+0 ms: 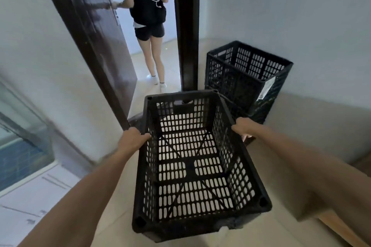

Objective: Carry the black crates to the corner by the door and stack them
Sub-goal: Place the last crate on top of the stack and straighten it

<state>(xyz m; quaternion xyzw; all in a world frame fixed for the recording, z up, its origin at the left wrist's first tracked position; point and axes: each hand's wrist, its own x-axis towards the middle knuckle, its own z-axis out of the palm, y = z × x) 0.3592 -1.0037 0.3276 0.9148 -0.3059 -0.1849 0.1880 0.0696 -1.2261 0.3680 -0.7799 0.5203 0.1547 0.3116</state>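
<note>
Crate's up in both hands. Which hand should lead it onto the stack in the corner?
Right, probably. The right hand grips the right rim of the carried crate, on the side nearest the stack, which stands ahead to the right. The left hand grips the far rim, so it should follow.

Dim, bluish light fills the room; the brightest patch lies beyond the open doorway. The wide lens bends the door and wall, and the left edge and lower corners look smeared.

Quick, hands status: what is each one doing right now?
Left hand: grips the left rim of the carried black crate.
Right hand: grips the same crate's right rim.
</note>
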